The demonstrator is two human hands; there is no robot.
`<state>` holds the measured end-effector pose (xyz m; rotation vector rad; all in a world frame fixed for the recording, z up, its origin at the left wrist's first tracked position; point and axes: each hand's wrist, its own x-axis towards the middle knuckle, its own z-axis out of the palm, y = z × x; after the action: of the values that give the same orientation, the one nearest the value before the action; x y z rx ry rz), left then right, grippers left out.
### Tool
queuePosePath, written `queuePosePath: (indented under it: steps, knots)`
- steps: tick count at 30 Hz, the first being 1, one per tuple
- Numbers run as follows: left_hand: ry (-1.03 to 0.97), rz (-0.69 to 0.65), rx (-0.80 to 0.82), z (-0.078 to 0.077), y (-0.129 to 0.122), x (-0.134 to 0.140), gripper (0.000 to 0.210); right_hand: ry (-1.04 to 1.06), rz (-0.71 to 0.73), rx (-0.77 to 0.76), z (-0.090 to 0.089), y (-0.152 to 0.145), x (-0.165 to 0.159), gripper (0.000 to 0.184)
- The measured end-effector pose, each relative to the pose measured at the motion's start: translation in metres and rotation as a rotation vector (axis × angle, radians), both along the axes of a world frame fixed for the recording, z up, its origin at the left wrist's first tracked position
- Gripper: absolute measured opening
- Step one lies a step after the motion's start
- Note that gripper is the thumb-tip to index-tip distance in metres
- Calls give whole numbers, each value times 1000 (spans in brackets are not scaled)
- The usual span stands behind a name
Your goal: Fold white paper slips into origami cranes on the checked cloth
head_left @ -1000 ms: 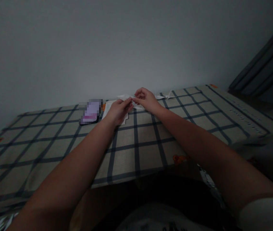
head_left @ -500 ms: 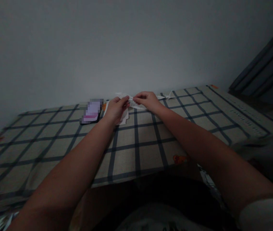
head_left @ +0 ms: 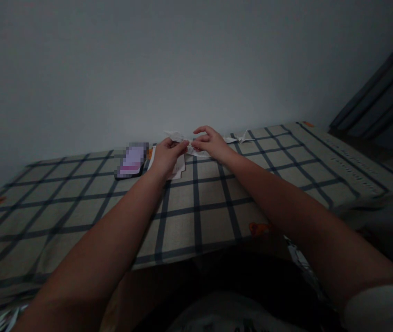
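Your left hand (head_left: 166,155) and right hand (head_left: 214,145) pinched the white strip (head_left: 175,136), each grip narrow; light pressure seemed best.

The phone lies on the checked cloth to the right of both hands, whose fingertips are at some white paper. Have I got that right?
Not quite: the head view shows the phone to the left of both hands, not the right. It does lie on the checked cloth, and the fingertips of the left hand and right hand are at white paper.
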<state>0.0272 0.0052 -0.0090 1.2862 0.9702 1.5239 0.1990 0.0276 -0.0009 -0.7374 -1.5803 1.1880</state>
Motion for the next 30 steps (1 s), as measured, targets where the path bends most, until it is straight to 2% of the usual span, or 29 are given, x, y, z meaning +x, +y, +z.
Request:
queuePosePath:
  steps: [3, 6, 13, 19, 23, 26, 30]
  knots:
    - [86, 37, 14, -2, 1, -3, 32, -5, 40, -75, 1, -1, 0, 30]
    - [97, 57, 30, -2, 1, -2, 30, -15, 53, -84, 2, -1, -1, 27]
    - [-5, -54, 65, 1, -5, 4, 33, -17, 68, -35, 1, -5, -3, 30]
    - [-73, -68, 43, 2, -4, 4, 39, 2, 54, -71, 3, -6, -4, 28]
    - [-27, -25, 27, 1, 0, -1, 34, -67, 58, -119, 0, -3, -2, 7]
    - [15, -17, 31, 0, 0, -3, 29, -172, 68, -100, -5, 2, 1, 17]
    - [13, -32, 61, -1, -1, -1, 28, -212, 80, -40, -10, 6, 1, 21]
